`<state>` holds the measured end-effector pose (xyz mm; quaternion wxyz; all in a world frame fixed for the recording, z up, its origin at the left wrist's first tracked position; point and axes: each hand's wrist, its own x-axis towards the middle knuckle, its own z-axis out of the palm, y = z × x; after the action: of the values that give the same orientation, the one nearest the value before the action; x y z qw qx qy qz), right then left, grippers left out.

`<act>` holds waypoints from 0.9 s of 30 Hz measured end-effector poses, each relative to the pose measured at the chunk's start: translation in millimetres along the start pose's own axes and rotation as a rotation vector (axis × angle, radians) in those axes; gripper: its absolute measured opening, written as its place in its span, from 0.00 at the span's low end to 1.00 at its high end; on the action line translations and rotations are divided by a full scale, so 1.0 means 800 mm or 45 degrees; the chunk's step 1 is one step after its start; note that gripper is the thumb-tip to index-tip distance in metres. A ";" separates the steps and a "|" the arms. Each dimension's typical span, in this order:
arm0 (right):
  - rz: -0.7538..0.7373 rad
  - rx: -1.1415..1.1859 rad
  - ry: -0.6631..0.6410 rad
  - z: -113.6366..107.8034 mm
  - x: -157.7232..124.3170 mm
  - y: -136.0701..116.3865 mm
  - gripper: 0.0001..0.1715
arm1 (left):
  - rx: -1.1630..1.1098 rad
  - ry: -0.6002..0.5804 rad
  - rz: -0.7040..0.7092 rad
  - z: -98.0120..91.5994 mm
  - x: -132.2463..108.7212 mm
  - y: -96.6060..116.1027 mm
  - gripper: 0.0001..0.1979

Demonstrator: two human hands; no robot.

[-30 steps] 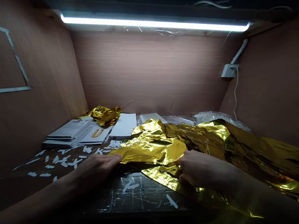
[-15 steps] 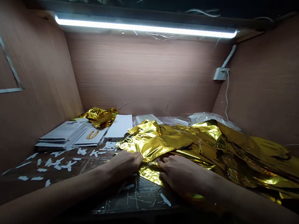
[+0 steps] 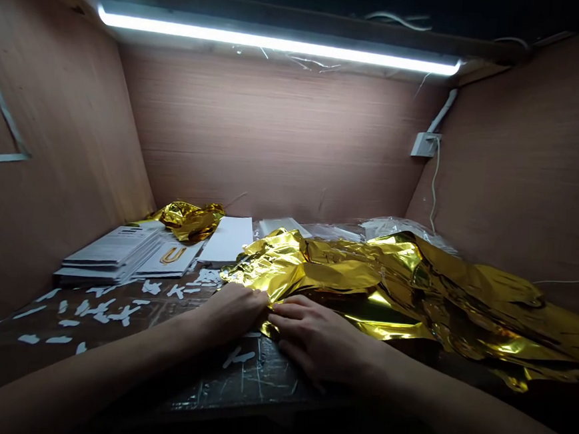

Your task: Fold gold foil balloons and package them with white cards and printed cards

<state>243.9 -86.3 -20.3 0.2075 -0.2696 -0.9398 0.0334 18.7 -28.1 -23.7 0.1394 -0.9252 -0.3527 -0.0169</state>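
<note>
Crumpled, shiny gold foil (image 3: 335, 277) spreads across the worktop in front of me and off to the right. My left hand (image 3: 242, 307) is closed, its fingers pinching the near left edge of this foil. Right beside it, almost touching, my right hand (image 3: 305, 328) has its fingers bent together over the same edge. A small gold tip pokes out below and between the two hands. Both sets of fingertips are partly hidden, so the exact grip does not show.
White paper stacks (image 3: 111, 250) stand at the left, one with a gold U-shaped piece (image 3: 173, 255) on top. Behind them lies more gold foil (image 3: 189, 219). White scraps (image 3: 96, 309) dot the dark worktop (image 3: 197, 370). Clear plastic (image 3: 403, 229) sits at the back; wooden walls enclose three sides.
My right hand has moved left, up against my left hand. The foil's near flap that hung between the hands is now mostly gathered under them. The view has tilted slightly.
</note>
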 end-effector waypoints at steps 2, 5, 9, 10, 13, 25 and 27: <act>0.007 0.045 -0.019 0.010 0.004 -0.019 0.18 | -0.012 0.010 0.028 -0.002 0.002 -0.006 0.08; -0.016 0.094 -0.067 0.021 0.009 -0.050 0.17 | -0.004 0.045 0.097 -0.004 0.007 -0.017 0.08; -0.476 0.349 -0.328 0.023 0.018 -0.071 0.12 | 0.024 0.075 0.197 -0.007 0.016 -0.025 0.06; -0.595 0.453 -0.391 0.018 0.020 -0.068 0.13 | 0.028 0.068 0.206 -0.008 0.017 -0.025 0.05; -0.488 0.661 -0.278 -0.006 0.028 -0.037 0.17 | 0.010 0.018 0.217 -0.011 0.017 -0.025 0.05; 0.207 -0.049 0.001 0.018 0.035 0.119 0.17 | 0.083 -0.033 0.171 -0.002 -0.005 -0.032 0.09; 0.214 -0.013 0.021 0.026 0.029 0.123 0.19 | 0.062 -0.069 0.219 -0.008 -0.009 -0.034 0.08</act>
<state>265.6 10.7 -48.0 0.2102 -0.3490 -0.9122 0.0439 -4.4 -15.1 -12.0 0.1532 -0.9485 -0.2758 0.0290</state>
